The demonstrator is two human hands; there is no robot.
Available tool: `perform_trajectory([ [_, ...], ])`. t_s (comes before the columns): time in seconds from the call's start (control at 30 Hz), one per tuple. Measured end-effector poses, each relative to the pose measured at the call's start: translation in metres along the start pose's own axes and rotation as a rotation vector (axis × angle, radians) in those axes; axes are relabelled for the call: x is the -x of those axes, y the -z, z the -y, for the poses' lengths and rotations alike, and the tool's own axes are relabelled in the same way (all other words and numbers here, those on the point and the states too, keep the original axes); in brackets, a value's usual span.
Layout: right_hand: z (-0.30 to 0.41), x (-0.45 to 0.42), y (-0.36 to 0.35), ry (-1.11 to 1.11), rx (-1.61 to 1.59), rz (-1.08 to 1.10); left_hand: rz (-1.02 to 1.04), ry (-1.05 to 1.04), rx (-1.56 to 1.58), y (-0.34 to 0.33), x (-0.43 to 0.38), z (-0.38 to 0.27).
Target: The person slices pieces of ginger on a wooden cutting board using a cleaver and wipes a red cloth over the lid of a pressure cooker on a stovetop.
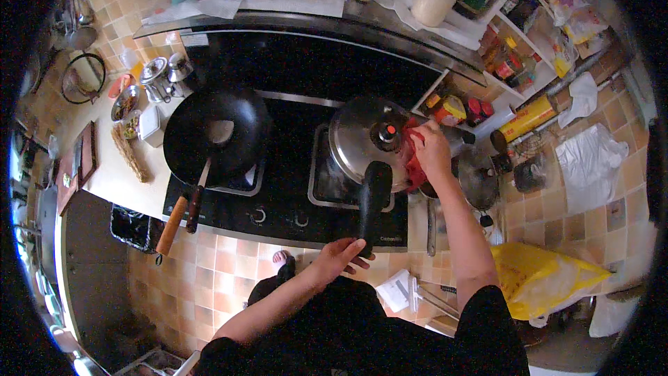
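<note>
A steel pressure cooker sits over the right burner, its lid on and a red-tipped black knob on top. Its long black handle points towards me. My left hand grips the near end of this handle, with the thumb on it and the fingers partly hidden beneath. At the lid's right side, my right hand holds a red cloth against the cooker. What the fingers press through the cloth is hidden.
A black wok with a wooden handle and a spatula stands on the left burner. Pans crowd the right side. The counter holds dishes and a brush. A range-hood edge spans above.
</note>
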State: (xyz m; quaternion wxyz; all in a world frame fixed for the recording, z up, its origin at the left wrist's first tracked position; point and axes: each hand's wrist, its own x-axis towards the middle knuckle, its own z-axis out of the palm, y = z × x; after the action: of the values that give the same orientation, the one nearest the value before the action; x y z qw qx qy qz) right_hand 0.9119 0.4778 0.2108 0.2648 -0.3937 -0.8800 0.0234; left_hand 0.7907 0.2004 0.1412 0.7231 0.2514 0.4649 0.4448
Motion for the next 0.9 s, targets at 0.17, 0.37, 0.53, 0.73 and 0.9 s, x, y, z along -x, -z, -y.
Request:
perform_trajectory([
  [0.17,0.038,0.037,-0.005,0.115,-0.154,0.13,-0.039,0.008,0.025,0.005,0.001,0.011],
  [0.37,-0.008,-0.02,-0.02,0.031,-0.092,-0.009,-0.005,0.002,0.025,0.002,0.004,0.0],
  [0.53,-0.049,-0.061,-0.047,0.017,-0.054,-0.07,-0.028,0.029,0.044,-0.001,0.003,-0.005],
  [0.73,-0.002,-0.003,-0.017,0.119,-0.212,0.078,-0.027,0.015,0.07,0.008,0.003,0.009],
  [0.9,-0.042,-0.051,-0.032,0.065,-0.184,0.038,-0.006,0.053,0.03,-0.002,0.006,-0.006],
])
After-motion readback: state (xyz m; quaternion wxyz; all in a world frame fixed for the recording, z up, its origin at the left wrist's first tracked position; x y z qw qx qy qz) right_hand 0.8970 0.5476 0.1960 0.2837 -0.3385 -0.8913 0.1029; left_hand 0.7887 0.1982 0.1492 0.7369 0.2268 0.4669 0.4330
